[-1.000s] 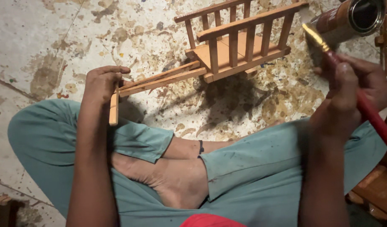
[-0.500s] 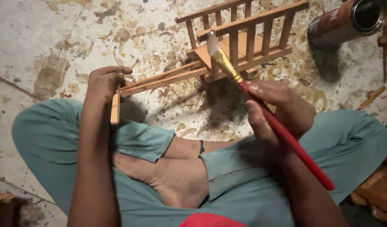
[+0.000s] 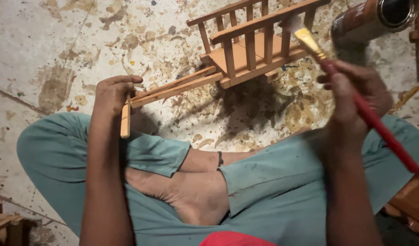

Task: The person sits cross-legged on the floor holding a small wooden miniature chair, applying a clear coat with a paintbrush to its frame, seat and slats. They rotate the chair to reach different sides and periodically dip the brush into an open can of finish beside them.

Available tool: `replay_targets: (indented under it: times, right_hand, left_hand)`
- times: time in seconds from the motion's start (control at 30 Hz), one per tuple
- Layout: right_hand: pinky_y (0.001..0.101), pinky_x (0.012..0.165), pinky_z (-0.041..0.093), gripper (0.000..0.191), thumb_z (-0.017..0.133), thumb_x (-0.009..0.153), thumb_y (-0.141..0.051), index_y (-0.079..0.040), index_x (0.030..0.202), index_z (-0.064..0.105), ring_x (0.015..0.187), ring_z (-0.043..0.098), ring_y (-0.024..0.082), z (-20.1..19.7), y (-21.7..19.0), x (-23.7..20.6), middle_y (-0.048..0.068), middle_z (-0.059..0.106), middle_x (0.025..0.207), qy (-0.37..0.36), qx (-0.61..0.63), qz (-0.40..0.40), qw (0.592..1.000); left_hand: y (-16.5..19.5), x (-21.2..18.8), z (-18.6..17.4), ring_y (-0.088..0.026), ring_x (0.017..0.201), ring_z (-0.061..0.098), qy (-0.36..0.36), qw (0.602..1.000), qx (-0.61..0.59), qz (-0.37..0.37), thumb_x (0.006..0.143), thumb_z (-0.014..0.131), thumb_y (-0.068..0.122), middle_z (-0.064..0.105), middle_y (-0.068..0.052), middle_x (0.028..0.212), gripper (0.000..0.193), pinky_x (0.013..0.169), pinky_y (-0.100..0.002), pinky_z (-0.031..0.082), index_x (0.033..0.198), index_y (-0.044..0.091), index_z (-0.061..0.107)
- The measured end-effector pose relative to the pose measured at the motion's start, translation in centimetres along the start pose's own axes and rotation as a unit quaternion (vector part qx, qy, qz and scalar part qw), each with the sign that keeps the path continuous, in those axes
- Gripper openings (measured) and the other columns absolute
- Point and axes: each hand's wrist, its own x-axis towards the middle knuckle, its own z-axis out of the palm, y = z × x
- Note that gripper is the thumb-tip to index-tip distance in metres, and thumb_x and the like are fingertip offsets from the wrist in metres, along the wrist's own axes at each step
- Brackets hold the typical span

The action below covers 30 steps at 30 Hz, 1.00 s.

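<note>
L hand (image 3: 113,93) was clamped round the crossbar end of the small wooden cart (image 3: 246,50), w/ the shafts running up to the slatted body, which sat above the stained floor (image 3: 45,54). R hand (image 3: 355,98) pinched a red-handled paintbrush (image 3: 355,98), bristles at the cart's right rail. An open tin (image 3: 378,18) lay just beyond, top right.

The floor (image 3: 45,50) is pale concrete, stained and flecked with old paint; a small wooden cart (image 3: 246,50) stands on it near the far edge; a brown tin can (image 3: 369,20) lies tipped at the far right corner; wooden pieces (image 3: 4,223) sit at the near left corner.
</note>
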Motion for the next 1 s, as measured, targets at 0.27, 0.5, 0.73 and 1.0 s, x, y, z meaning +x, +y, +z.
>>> replay_targets:
  times: [0.27, 0.5, 0.73, 1.0]
  right_hand:
    - [0.0266, 0.087, 0.056, 0.018, 0.057, 0.105, -0.016, -0.007, 0.118, 0.064, 0.101, 0.067, 0.012, -2.9, 0.7, 1.5, 0.007, 0.070, 0.117, 0.088, 0.074, 0.001, 0.993]
    - [0.0312, 0.090, 0.061, 0.011, 0.065, 0.105, -0.008, -0.001, 0.113, 0.068, 0.099, 0.071, 0.018, -0.3, 0.0, 0.8, 0.014, 0.072, 0.109, 0.014, -0.104, -0.139, 0.985]
    - [0.0320, 0.084, 0.056, 0.016, 0.070, 0.096, 0.003, 0.000, 0.111, 0.068, 0.093, 0.076, 0.026, 5.5, -7.1, -1.8, 0.014, 0.075, 0.109, -0.146, -0.097, -0.346, 0.922]
    - [0.0303, 0.077, 0.064, 0.009, 0.064, 0.105, -0.002, 0.001, 0.113, 0.067, 0.094, 0.075, 0.020, 3.2, -3.1, -0.3, 0.013, 0.074, 0.112, -0.069, 0.011, -0.179, 0.981]
  left_hand:
    - [0.7, -0.8, 1.3, -0.020, 0.068, 0.070, 0.017, 0.999, -0.022, 0.017, 0.086, 0.052, 0.004, 0.073, -0.017, 0.081, 0.032, 0.060, -0.028, 0.053, 0.109, -0.004, 0.072]
    - [1.2, -1.5, 1.6, -0.020, 0.065, 0.067, 0.030, 0.999, -0.022, 0.012, 0.086, 0.052, 0.006, 0.072, -0.017, 0.079, 0.032, 0.056, -0.029, 0.050, 0.108, -0.004, 0.072]
    - [1.7, -1.4, 1.0, -0.021, 0.072, 0.074, 0.010, 1.000, 0.010, 0.024, 0.083, 0.051, 0.004, 0.073, -0.019, 0.084, 0.034, 0.061, -0.029, 0.056, 0.108, -0.004, 0.072]
    - [1.0, -0.9, 0.0, -0.021, 0.067, 0.069, 0.012, 0.999, 0.034, -0.015, 0.087, 0.054, 0.007, 0.074, -0.016, 0.084, 0.032, 0.047, -0.029, 0.046, 0.111, -0.001, 0.073]
